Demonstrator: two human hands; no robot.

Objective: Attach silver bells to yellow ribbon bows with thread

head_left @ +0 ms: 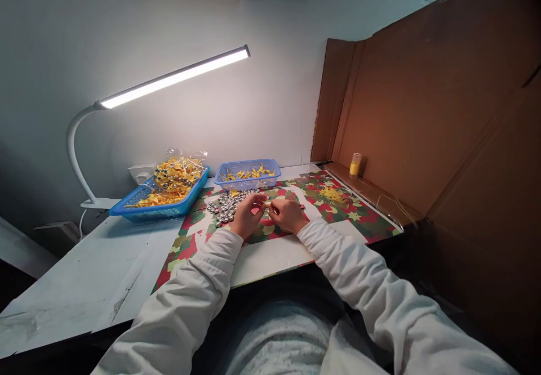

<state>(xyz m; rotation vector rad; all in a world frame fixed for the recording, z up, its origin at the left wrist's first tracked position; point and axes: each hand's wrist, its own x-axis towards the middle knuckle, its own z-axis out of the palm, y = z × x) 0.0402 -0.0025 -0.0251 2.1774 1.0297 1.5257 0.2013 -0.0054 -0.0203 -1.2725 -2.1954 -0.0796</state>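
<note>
My left hand (pixel 248 216) and my right hand (pixel 288 216) meet over the patterned mat. Their fingertips are pinched close together on a small yellow piece (pixel 266 206), mostly hidden by the fingers, so its kind cannot be made out. Just left of my left hand lies a loose pile of shiny silver round pieces (pixel 225 207), like small bells or beads. Some reddish bits show at the far side of my right hand. Farther right on the mat rests a tangle of yellow threads (pixel 333 195).
A blue basket (pixel 147 213) heaped with yellow pieces and clear plastic stands at the left. Behind my hands is a smaller blue basket (pixel 247 183) with yellow pieces. A desk lamp (pixel 177 76) arches overhead. Cardboard (pixel 422 93) walls the right side, with a yellow bottle (pixel 354 166) beside it.
</note>
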